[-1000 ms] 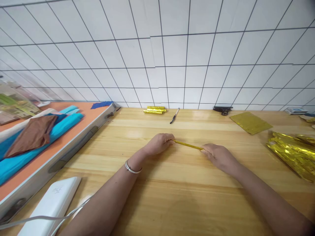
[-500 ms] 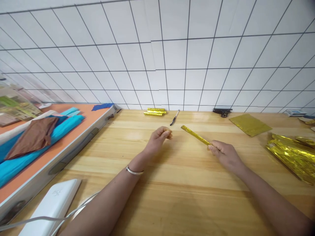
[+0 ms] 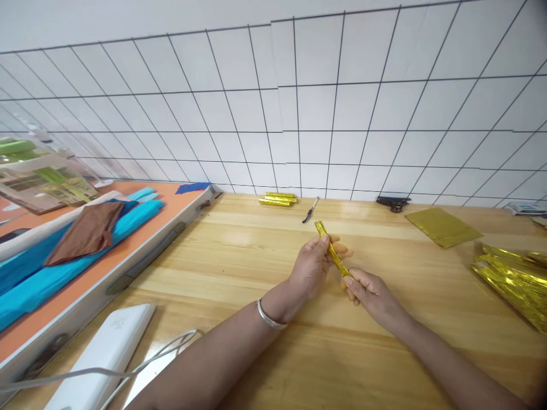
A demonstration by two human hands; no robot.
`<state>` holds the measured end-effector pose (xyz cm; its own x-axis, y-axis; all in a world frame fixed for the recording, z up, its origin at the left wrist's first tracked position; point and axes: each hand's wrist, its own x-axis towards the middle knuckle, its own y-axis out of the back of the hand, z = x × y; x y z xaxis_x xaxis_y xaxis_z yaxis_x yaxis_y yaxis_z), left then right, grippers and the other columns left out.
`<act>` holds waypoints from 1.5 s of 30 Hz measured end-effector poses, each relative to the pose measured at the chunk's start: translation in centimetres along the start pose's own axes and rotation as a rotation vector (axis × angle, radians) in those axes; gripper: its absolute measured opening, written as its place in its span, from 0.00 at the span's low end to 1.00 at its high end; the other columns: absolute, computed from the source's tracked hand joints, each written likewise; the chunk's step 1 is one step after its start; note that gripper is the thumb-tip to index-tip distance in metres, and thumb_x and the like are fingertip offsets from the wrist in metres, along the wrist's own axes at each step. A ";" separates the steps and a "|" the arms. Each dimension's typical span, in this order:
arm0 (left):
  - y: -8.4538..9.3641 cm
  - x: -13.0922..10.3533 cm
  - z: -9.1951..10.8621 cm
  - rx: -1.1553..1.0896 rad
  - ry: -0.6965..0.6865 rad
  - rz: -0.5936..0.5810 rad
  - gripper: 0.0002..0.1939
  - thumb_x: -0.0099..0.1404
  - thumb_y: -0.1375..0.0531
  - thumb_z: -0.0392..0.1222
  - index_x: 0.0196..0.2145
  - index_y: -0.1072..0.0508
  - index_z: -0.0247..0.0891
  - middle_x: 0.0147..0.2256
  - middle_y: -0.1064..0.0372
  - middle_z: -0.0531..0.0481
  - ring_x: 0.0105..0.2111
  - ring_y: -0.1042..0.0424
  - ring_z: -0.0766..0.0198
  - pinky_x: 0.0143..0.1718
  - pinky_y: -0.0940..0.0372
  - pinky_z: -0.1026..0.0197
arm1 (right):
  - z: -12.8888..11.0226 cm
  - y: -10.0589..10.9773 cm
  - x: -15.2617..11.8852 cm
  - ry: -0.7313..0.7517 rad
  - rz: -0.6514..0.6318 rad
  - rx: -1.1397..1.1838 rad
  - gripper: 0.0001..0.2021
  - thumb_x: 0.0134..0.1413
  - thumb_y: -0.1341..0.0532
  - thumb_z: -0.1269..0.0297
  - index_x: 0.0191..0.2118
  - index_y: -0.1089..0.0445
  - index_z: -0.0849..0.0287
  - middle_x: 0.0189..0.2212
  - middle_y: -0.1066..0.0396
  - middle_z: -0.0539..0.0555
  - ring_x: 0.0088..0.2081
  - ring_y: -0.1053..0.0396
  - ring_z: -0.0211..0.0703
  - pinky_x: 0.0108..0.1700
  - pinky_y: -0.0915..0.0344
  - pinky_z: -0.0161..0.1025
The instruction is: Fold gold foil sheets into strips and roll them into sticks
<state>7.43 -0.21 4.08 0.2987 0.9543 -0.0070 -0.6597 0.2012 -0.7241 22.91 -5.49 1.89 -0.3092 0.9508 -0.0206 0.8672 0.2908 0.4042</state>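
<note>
A narrow strip of shiny gold foil (image 3: 337, 261) slants between my two hands above the wooden table (image 3: 239, 239). My left hand (image 3: 315, 259) pinches it near its upper end, with the thumb on top and other fingers showing behind the strip. At the lower end, my right hand (image 3: 366, 290) grips the foil between thumb and fingers. Past my hands lie several rolled gold foil pieces (image 3: 277, 199) near the wall and a pen (image 3: 310, 210) to their right.
A flat gold sheet (image 3: 443, 226) and a crumpled gold foil pile (image 3: 508, 279) lie on the right. By the wall is a black clip-like object (image 3: 394, 203). Coloured cloth rolls (image 3: 81, 256) rest on the orange surface at left. A white power bank (image 3: 102, 353) with cables lies front left.
My left hand has come right and taken hold of the foil strip. My right hand has moved slightly left and down, still holding it. The camera view has shifted a little.
</note>
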 end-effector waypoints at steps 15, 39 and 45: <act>0.5 0.7 1.5 -0.075 -0.143 0.086 0.11 0.59 0.38 0.43 0.35 0.34 0.35 0.25 0.31 0.53 0.29 0.27 0.66 0.49 0.38 0.51 | 0.4 -0.7 0.3 -0.031 -0.034 -0.011 0.18 0.58 0.52 0.48 0.29 0.40 0.57 0.21 0.40 0.47 0.23 0.40 0.36 0.27 0.42 0.34; -0.4 -0.1 1.9 -0.007 -0.239 0.146 0.09 0.61 0.40 0.44 0.32 0.37 0.38 0.25 0.33 0.56 0.28 0.29 0.69 0.47 0.37 0.54 | 0.2 0.3 0.1 0.189 0.226 -0.350 0.13 0.57 0.47 0.56 0.25 0.45 0.56 0.22 0.45 0.46 0.25 0.45 0.36 0.29 0.47 0.34; -2.1 -1.7 -1.3 0.058 -0.074 0.090 0.12 0.60 0.40 0.47 0.33 0.37 0.39 0.26 0.30 0.53 0.31 0.26 0.63 0.39 0.34 0.57 | -0.8 -0.9 0.9 0.133 0.146 -0.311 0.11 0.57 0.47 0.55 0.29 0.41 0.56 0.25 0.39 0.48 0.28 0.41 0.38 0.30 0.46 0.34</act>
<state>9.15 -2.51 4.73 0.1865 0.9823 -0.0174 -0.7208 0.1248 -0.6819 21.55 -4.99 2.22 -0.2564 0.9517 0.1688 0.7525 0.0869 0.6528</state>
